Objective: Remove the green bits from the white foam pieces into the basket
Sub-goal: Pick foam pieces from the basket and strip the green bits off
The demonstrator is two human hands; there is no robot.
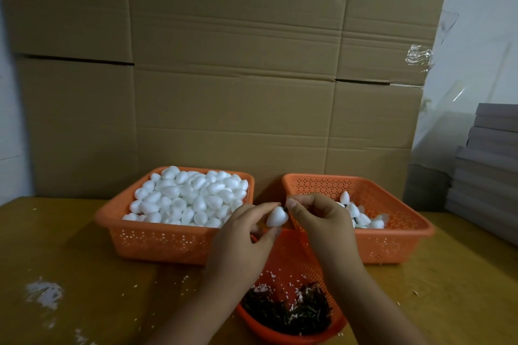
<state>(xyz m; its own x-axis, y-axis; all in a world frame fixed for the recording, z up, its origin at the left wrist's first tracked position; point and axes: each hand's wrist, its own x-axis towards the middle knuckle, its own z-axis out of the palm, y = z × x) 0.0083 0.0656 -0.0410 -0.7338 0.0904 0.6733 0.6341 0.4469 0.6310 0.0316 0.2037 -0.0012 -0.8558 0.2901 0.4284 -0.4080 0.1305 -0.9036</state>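
Note:
My left hand (241, 235) holds a white egg-shaped foam piece (276, 216) between thumb and fingers, above the near orange basket (333, 325). My right hand (316, 216) pinches a small dark green bit (286, 208) at the top end of that piece. The near basket holds a heap of dark green bits (286, 312) mixed with white crumbs. A left orange basket (157, 241) is heaped with white foam pieces (190, 199). A right orange basket (392, 241) holds a few foam pieces (361, 216), some with green ends.
The baskets stand on a yellowish wooden table (84, 274) strewn with white foam crumbs (43, 293). Flattened cardboard boxes (229, 64) form a wall right behind the baskets. A stack of grey boards (487, 171) stands at the far right.

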